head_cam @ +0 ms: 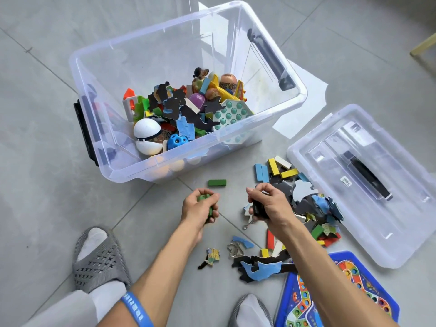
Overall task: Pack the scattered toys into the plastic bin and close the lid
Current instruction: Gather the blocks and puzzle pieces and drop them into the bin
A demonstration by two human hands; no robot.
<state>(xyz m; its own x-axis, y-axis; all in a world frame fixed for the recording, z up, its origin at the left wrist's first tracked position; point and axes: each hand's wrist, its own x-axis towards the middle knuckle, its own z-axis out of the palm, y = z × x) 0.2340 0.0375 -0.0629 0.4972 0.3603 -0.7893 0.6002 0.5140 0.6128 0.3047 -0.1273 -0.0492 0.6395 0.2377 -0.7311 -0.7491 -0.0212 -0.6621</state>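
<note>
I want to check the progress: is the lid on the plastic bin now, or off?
Off. The lid lies on the floor right of the open bin.

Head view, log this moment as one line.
left hand: grips green blocks | right hand: grips dark pieces | bin: open | lid: on floor

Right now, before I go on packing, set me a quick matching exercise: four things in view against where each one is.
Things:
1. green block
2. lid
3. white egg toy
4. blue game board

Places:
A. inside the plastic bin
B. alone on the floor, between bin and left hand
C. bottom right corner, by the right arm
D. flat on the floor, right of the bin

Pairs: 1-B, 2-D, 3-A, 4-C
</note>
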